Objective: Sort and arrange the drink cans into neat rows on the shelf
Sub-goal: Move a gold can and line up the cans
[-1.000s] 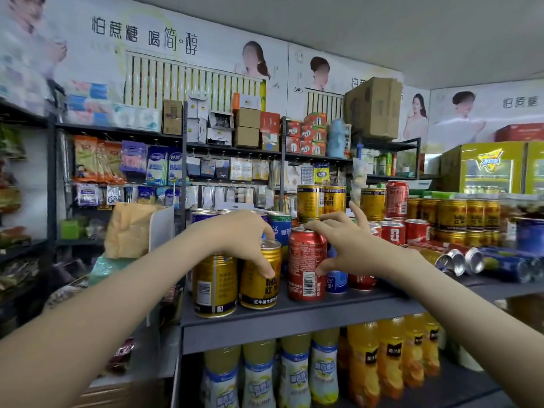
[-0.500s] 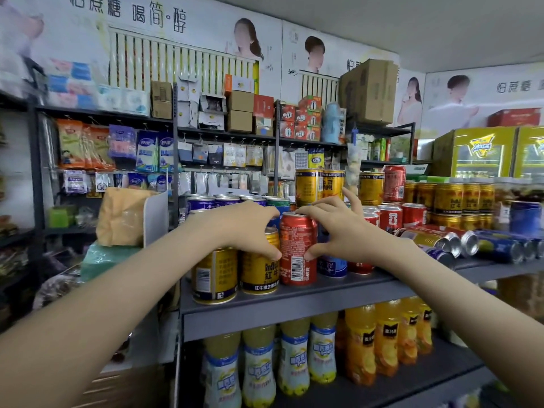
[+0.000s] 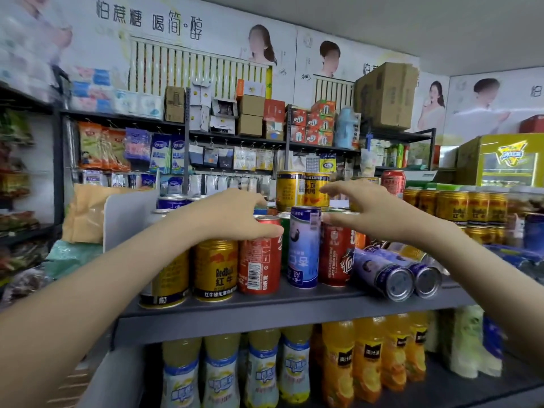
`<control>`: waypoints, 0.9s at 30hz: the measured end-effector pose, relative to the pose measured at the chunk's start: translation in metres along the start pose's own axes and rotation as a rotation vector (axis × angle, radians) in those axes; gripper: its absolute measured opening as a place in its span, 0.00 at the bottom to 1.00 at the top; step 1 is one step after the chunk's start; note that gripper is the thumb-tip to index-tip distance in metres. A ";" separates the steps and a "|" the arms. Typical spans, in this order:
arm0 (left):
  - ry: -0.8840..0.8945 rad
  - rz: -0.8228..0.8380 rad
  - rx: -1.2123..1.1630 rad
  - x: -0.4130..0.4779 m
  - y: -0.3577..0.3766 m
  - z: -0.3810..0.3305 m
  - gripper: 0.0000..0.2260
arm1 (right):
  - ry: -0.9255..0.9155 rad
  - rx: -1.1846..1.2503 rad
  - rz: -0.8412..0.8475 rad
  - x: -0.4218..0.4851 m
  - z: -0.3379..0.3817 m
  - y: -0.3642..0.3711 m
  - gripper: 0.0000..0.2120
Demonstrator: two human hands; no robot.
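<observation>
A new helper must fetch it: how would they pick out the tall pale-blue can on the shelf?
Find the grey shelf above the yellow and orange drink bottles. In its front row of upright cans, look just right of the red can gripped by the left hand. The pale-blue can is slimmer and taller than that one and the dark-red can on its other side.

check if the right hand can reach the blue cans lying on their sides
Probably yes: the right hand hangs open close above the lying blue cans at the shelf front, with nothing in between.
</observation>
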State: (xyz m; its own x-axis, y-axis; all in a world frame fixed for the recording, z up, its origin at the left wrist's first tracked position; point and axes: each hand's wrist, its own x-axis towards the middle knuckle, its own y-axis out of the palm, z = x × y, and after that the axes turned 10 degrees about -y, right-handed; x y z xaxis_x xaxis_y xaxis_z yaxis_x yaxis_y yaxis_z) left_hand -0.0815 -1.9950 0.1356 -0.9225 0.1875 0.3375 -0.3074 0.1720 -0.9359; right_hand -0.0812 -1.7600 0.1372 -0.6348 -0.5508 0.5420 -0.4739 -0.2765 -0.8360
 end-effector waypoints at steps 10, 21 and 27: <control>-0.195 0.050 0.093 0.019 -0.001 -0.021 0.29 | -0.137 0.122 0.072 0.017 -0.032 0.005 0.25; -0.213 0.079 0.135 0.027 0.001 -0.022 0.26 | -0.143 0.206 0.144 0.044 -0.026 0.013 0.28; -0.162 0.118 0.153 0.032 -0.003 -0.017 0.25 | -0.153 0.247 0.181 0.050 -0.031 0.016 0.27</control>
State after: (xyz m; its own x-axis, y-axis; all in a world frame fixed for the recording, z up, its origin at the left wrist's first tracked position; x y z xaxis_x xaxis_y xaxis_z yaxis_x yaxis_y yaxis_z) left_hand -0.1061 -1.9736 0.1511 -0.9756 0.0382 0.2160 -0.2159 0.0071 -0.9764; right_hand -0.1398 -1.7679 0.1535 -0.5874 -0.7147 0.3798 -0.1880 -0.3360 -0.9229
